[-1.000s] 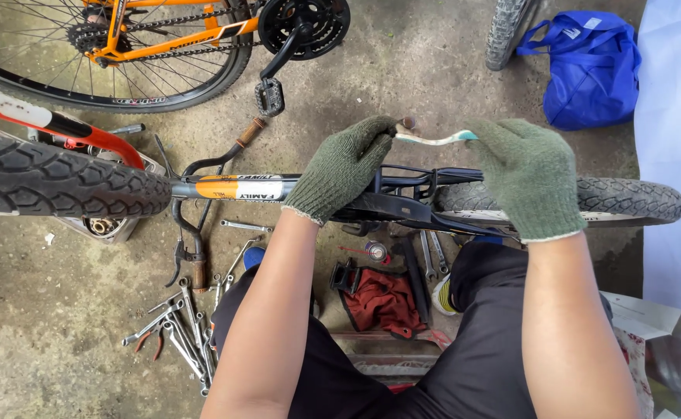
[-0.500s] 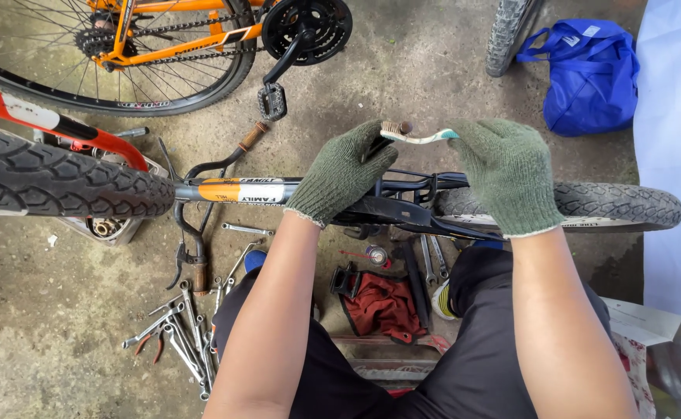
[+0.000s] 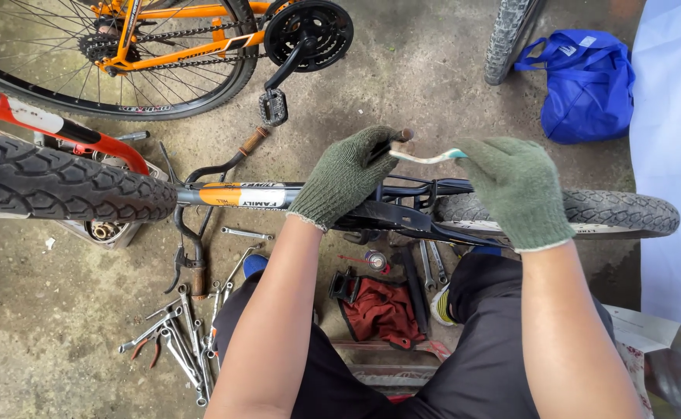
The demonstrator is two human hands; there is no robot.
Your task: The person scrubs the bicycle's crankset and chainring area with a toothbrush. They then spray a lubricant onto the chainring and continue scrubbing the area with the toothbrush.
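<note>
Both my hands wear dark green knit gloves and sit above a black bicycle frame [image 3: 402,213] lying across my lap. My left hand [image 3: 348,174] is closed around a dark handle or seat end with a brown tip. My right hand [image 3: 515,186] pinches the teal end of a thin, pale curved strip [image 3: 426,157] that spans to my left hand's fingertips. The frame's black and orange tube [image 3: 240,194] runs left toward a knobby tyre [image 3: 61,186]; another tyre [image 3: 627,213] shows to the right of my right hand.
An orange bicycle [image 3: 178,46] with crank and pedal [image 3: 274,105] lies at the top. Several wrenches [image 3: 178,341] are scattered on the concrete at lower left. A red cloth [image 3: 383,310] lies under the frame. A blue bag [image 3: 589,81] and a white sheet [image 3: 678,155] are on the right.
Both hands have shifted slightly right and up relative to the frame, still holding the pale strip between them. The view has also drifted a little.
</note>
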